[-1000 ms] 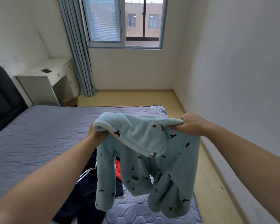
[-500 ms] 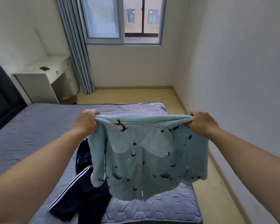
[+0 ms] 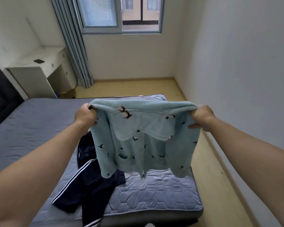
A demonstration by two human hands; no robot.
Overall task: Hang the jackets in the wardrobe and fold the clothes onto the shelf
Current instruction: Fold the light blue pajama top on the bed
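Note:
A light blue fleece top (image 3: 143, 141) with small dark bird prints hangs spread out in the air above the bed. My left hand (image 3: 85, 115) grips its left shoulder and my right hand (image 3: 202, 117) grips its right shoulder. Its collar flops forward and both sleeves dangle. Below it, a dark navy garment (image 3: 92, 184) with white stripes lies crumpled on the grey quilted mattress (image 3: 154, 195). No wardrobe or shelf is in view.
The bed fills the left and middle, with a dark headboard (image 3: 0, 94) at far left. A white desk (image 3: 39, 68) stands in the far left corner beside a grey curtain (image 3: 74, 46) and window. Bare wooden floor (image 3: 216, 177) runs along the right wall.
My hands have moved apart and stretched the blue top out flat by its shoulders; a second ago it hung bunched between them. The view has tilted down slightly.

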